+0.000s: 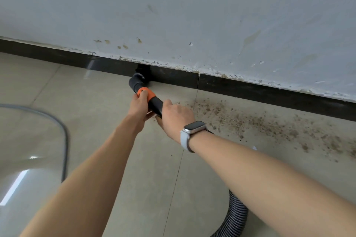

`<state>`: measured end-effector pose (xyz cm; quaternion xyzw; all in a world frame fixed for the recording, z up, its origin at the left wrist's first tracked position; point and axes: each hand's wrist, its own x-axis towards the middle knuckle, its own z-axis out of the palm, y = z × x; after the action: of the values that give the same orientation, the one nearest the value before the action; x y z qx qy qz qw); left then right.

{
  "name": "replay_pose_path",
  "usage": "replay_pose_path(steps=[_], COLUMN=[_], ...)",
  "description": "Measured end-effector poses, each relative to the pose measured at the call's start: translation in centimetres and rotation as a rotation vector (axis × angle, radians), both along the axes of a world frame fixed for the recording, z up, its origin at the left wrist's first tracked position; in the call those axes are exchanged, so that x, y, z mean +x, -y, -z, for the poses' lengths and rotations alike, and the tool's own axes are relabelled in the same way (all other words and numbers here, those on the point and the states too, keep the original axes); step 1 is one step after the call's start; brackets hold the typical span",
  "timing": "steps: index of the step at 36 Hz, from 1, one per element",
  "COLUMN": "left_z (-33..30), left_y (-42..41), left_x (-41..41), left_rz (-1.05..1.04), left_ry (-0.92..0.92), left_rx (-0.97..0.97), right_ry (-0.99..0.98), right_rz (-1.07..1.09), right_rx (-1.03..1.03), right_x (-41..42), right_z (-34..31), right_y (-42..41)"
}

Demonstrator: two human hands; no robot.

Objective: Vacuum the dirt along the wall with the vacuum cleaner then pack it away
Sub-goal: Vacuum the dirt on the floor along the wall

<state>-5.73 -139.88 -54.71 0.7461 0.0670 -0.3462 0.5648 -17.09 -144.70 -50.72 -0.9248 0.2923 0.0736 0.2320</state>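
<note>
Vacuum cleaner's black wand with an orange collar [149, 96] held in both hands, its nozzle at the foot of the wall.

Head view: the left hand [139, 105] grips the wand at the orange collar, fingers curled round it; the right hand [176, 114], with a pale-strapped watch [193, 129] on its wrist, holds the black tube just behind, fingers wrapped under it. The black elbow nozzle [137, 80] touches the dark skirting board [250, 90] below the scuffed white wall [192, 15]. The brown scattered dirt [260, 121] lies on the beige tiled floor [96, 92] to the right, so most vacuuming appears left to do. The ribbed grey hose [236, 215] trails below, a grey cable [64, 140] curves at left; packing away has not begun.
</note>
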Motion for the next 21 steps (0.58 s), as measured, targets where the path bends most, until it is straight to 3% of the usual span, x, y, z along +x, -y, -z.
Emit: replay_pose_path(steps=[11, 21], left_z=[-0.8, -1.9], left_y=[4.2, -1.8], left_x=[-10.9, -6.2], left_rz=[0.249, 0.117], left_ry=[-0.119, 0.037], left_rx=[-0.080, -0.020], right_ry=[-0.072, 0.033], right_rz=[0.204, 0.103], right_rx=[0.126, 0.303], right_x=[-11.6, -7.0], right_z=[-0.1, -0.4], right_y=[3.1, -0.6])
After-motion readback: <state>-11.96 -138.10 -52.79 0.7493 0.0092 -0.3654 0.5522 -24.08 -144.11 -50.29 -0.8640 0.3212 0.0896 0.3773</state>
